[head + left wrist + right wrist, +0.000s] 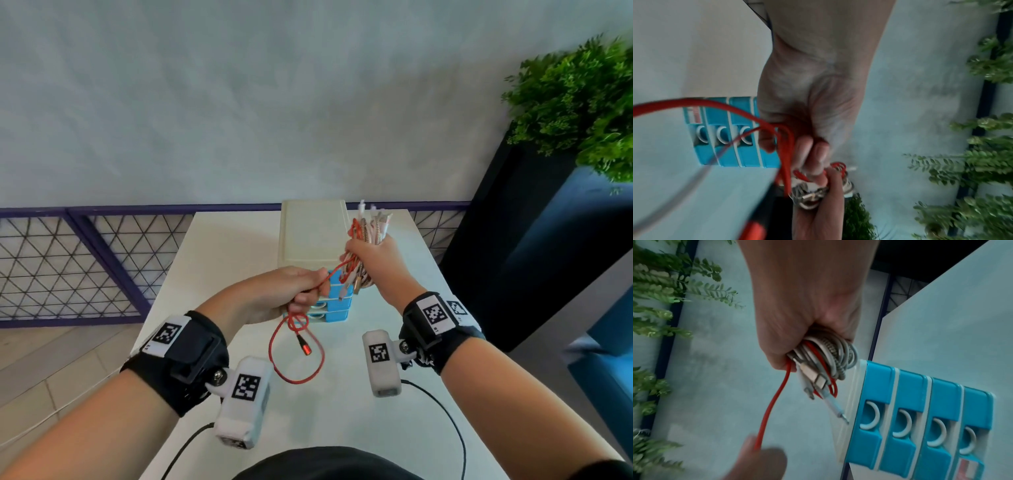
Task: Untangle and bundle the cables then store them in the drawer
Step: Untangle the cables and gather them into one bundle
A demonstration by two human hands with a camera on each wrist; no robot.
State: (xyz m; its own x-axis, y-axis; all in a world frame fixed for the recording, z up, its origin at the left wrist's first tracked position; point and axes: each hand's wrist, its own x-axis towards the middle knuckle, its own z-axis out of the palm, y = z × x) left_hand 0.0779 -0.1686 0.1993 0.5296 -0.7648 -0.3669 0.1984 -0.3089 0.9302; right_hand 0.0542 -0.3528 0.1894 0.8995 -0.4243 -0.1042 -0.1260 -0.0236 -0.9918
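My right hand (371,255) grips a bundle of cables (368,228), white, braided and red, held above the table; the same bundle (826,360) shows in the right wrist view with plugs hanging below the fist. A red cable (298,353) runs taut from the bundle to my left hand (287,294), which pinches it; its loose end loops below with a red plug (304,345). In the left wrist view the red cable (785,146) passes through my curled fingers (807,149). The drawer unit (313,236), cream on top with blue drawer fronts (920,418), stands behind the hands, drawers closed.
The white table (219,260) ends at a purple mesh railing (85,260) on the left and far side. A dark planter with a green plant (582,102) stands at the right. Black wrist-camera wires (445,414) trail over the near table.
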